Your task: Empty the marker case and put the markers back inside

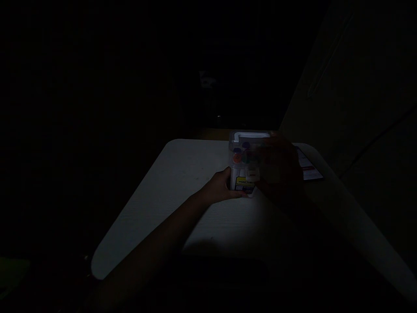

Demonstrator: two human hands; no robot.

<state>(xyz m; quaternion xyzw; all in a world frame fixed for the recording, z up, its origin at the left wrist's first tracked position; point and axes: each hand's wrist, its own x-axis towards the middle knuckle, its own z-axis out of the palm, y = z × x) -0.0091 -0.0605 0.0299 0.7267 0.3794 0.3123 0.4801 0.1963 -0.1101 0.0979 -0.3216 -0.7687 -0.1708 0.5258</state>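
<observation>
A clear plastic case (241,173) with a white handle (252,135) stands on the table. Small pots or caps in orange and blue, and something green, show through its top. On its front are a pale latch (252,174) and a yellow and dark label (244,182). My left hand (220,187) grips the lower left of the case, thumb along the front bottom edge. My right hand (282,163) is over the right side of the case, close to the latch. It is dark and smeared, so its fingers cannot be made out.
The room is very dark. Light falls on a white table (176,174) with rounded corners. A flat, dark-edged thing with a pale printed or lit face (311,168) lies at the table's right, beyond my right hand. A wall (368,108) rises on the right.
</observation>
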